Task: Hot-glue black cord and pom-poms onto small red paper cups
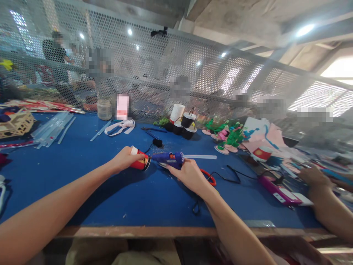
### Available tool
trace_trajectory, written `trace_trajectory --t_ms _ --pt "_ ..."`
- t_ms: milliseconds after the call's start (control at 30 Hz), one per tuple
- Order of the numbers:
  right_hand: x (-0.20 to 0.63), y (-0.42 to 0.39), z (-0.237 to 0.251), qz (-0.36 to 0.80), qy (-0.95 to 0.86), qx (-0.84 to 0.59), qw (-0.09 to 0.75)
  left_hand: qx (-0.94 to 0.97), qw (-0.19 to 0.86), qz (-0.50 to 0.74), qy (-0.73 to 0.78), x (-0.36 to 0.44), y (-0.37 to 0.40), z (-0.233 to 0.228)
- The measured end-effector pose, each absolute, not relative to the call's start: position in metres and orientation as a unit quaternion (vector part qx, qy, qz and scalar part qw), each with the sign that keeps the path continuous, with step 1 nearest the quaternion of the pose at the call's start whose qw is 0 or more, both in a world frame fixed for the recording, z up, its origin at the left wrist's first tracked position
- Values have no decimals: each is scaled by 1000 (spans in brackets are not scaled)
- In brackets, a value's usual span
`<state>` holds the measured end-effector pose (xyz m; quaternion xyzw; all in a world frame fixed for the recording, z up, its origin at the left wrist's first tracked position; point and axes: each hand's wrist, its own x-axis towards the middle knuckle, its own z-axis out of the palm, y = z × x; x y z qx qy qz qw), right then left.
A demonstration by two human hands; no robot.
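My left hand (125,158) grips a small red paper cup (139,163) lying on its side on the blue table (110,191), its dark base facing right. My right hand (190,175) holds a blue glue gun (168,158) whose nozzle points left at the cup's base. A clear glue stick (200,156) sticks out of the gun's back. The gun's black cord (228,176) trails right across the table. Red-handled scissors (209,178) lie just behind my right hand.
Another person's hand (314,176) rests at the right near a purple glue gun (278,189). Black cups (187,125), green paper flowers (228,138), clear glue sticks (52,129), a jar (104,109) and a wooden basket (15,123) sit further back. A perforated metal screen (154,73) closes the far side.
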<state>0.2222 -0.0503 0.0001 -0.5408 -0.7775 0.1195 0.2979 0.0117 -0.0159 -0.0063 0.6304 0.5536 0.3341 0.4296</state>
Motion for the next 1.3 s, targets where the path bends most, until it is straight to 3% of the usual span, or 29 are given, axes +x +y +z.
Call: trace_trajectory --t_ms 967,1167,1300 --pt "221 -44 -1 151 -764 -552 299 658 414 326 538 10 -17 -7" --pt "222 -49 2 213 -743 -569 281 657 416 328 537 10 -18 -6" --pt "221 -53 3 178 -757 -557 291 633 422 334 556 11 -17 -7"
